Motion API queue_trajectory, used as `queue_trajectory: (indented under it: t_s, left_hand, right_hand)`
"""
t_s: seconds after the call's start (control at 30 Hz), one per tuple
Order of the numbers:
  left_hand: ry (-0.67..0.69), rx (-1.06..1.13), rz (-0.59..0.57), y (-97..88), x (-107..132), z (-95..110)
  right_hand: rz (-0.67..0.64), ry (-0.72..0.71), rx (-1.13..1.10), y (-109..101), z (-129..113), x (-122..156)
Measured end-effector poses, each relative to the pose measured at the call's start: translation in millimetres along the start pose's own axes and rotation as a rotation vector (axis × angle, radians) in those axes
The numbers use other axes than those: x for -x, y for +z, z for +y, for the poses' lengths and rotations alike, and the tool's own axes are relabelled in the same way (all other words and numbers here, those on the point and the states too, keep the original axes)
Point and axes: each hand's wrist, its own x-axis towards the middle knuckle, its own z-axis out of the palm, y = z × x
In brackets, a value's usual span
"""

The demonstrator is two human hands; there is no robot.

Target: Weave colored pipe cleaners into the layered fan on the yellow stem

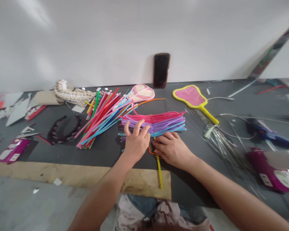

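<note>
A flat fan-like row of pink, purple and blue pipe cleaners (159, 123) lies on the dark table (110, 150). My left hand (136, 141) rests on its left part, fingers spread and pressing it down. My right hand (172, 148) sits just to the right at the row's near edge, fingers curled over the spot where a yellow pipe cleaner stem (159, 170) and an orange one (151, 150) meet the row. What the right fingers pinch is hidden.
A loose pile of coloured pipe cleaners (101, 118) lies to the left. Two finished fans, pink (142, 93) and yellow-rimmed (192, 98), lie behind. A phone (161, 70) leans on the wall. A glue gun (267, 133), clear wrappers (219, 138) and purple packets (272, 170) sit right.
</note>
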Motion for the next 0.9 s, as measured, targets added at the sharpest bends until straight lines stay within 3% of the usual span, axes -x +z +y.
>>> queue_trajectory:
  t_s: [0.23, 0.57, 0.9]
  left_hand:
    - [-0.005, -0.029, 0.008, -2.9, 0.3, -3.0]
    - [-0.03, 0.046, -0.152, -28.7, 3.3, -17.1]
    - [-0.094, -0.02, -0.037, -20.6, 8.2, -24.0]
  right_hand:
    - [-0.014, 0.014, -0.016, -1.7, -0.9, -0.4]
    - [0.0, 0.016, -0.022, -0.9, 0.7, -1.3]
    - [-0.011, 0.016, -0.032, -2.1, 0.0, -0.9]
